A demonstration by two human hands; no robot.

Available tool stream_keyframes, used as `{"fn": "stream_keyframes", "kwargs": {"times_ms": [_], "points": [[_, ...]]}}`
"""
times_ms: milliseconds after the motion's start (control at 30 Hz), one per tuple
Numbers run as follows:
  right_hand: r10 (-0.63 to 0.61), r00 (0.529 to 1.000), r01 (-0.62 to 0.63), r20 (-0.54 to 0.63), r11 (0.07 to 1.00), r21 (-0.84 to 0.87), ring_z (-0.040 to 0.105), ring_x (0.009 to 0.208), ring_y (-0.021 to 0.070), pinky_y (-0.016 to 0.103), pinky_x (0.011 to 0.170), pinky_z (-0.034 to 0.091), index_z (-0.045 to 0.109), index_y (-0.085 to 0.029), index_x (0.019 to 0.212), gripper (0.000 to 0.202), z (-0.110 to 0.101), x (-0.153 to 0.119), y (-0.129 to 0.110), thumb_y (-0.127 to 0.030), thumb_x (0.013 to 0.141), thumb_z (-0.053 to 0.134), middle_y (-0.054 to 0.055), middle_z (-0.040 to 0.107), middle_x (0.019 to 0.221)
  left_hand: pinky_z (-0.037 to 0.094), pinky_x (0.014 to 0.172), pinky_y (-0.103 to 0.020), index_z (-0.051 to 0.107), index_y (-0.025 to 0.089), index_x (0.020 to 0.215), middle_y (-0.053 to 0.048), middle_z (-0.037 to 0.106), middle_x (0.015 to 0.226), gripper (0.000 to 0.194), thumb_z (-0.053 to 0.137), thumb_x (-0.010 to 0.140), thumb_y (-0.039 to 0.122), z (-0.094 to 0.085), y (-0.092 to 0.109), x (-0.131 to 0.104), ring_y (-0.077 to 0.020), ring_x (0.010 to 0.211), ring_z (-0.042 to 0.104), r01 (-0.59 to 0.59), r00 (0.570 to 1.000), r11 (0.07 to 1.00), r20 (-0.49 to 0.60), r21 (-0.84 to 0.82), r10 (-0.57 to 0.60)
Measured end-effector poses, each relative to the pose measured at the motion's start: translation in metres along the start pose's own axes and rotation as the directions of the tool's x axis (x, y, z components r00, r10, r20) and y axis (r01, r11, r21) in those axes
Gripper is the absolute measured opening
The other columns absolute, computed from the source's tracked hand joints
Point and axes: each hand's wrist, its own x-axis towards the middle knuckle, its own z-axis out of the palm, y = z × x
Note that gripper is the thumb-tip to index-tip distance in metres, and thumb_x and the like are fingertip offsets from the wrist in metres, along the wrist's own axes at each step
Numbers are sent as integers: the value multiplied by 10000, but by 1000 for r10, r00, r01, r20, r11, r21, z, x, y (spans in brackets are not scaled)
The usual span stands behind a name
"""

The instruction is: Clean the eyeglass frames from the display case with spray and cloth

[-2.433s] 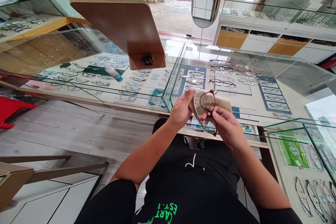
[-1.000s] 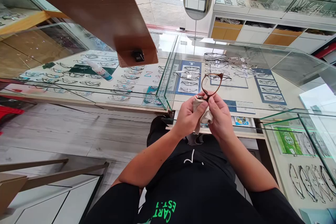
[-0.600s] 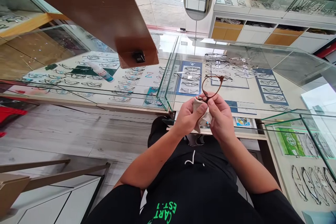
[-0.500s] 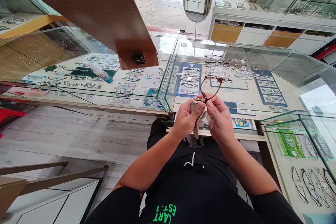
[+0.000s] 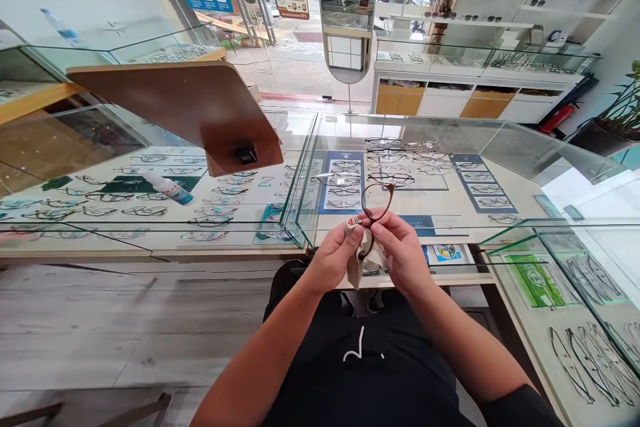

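Both hands meet in front of my body, over the near edge of the glass display case [image 5: 395, 121]. A pair of brown-rimmed glasses [image 5: 391, 199] stands up out of my fingers, one round lens showing above them. My right hand [image 5: 403, 250] pinches the frame near its middle. In my left hand [image 5: 329, 255] is a beige cleaning cloth [image 5: 354, 268], closed between thumb and fingers against the lower part of the glasses. The cloth and fingers hide the other lens. Some cloth hangs down between the two hands.
Rows of eyeglasses [image 5: 345, 167] lie inside the case under the glass. To the left, a white and blue bottle [image 5: 167, 187] lies tilted near a brown tabletop mirror back or board [image 5: 190, 103]. On the right, a green packet [image 5: 535, 280] sits in another glass case.
My view has tilted upward, bringing more of the shop front and shelves in. The hands keep their hold on the glasses and cloth, with only a slight shift of the fingers.
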Motion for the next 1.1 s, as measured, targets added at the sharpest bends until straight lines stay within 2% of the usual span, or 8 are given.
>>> {"fn": "stream_keyframes", "kwargs": {"times_ms": [100,300,500,700,767,933,1000,1100], "points": [[-4,1000,4,-22,1000,-10,717,1036,222,366,1016,572,791,-258,813,226,0,-1,-7,-445,838,915,38,773,1078,550,775,-256,767,182,1239,-49,724,964,545,940,836,504,-1,6,-1,-149,823,646,84,982,996,169,27,-87],[10,1000,-9,-18,999,40,731,1062,228,377,1059,570,805,-272,844,205,2,1,-5,-437,833,926,40,800,1106,513,714,-243,775,158,996,-34,679,834,549,839,867,687,10,0,7,-141,757,603,-46,998,999,-50,-14,45],[68,997,-67,-34,997,41,720,981,207,346,962,597,802,-253,831,253,-4,-1,-13,-433,775,971,31,792,1058,515,716,-252,775,176,1171,-43,689,890,485,900,869,535,-3,16,0,-146,758,599,55,969,993,236,101,-77],[55,998,-55,-2,996,66,738,1069,211,343,1044,575,807,-268,856,222,3,1,-4,-437,817,946,34,811,1130,477,643,-226,765,164,979,-16,653,809,536,860,849,676,12,-1,4,-114,691,538,-81,991,996,-104,25,83],[59,998,-59,10,995,75,745,1057,207,343,1049,576,808,-266,868,225,3,1,-6,-429,812,951,34,812,1125,474,634,-233,766,157,922,-24,641,792,558,811,878,711,8,0,4,-121,692,525,-81,992,994,-88,68,87],[90,996,-87,-30,993,76,739,983,194,315,934,602,784,-245,811,274,-2,1,-14,-443,780,971,24,792,1076,491,703,-250,778,160,1058,-39,661,854,472,845,902,601,-5,17,-2,-135,739,553,10,984,987,172,158,-37],[85,995,-82,-45,994,71,737,987,200,319,928,602,776,-245,808,287,-1,1,-12,-456,781,968,28,795,1069,468,669,-240,756,166,1145,-22,646,839,493,902,862,543,-1,15,-4,-127,716,544,23,986,992,164,121,-43],[47,998,-45,-37,997,64,741,1012,209,349,995,596,776,-251,818,279,4,0,-7,-465,797,954,38,806,1096,458,645,-237,746,173,1124,-2,626,799,534,929,819,572,11,3,-2,-117,681,527,-35,999,999,1,35,35]]}}
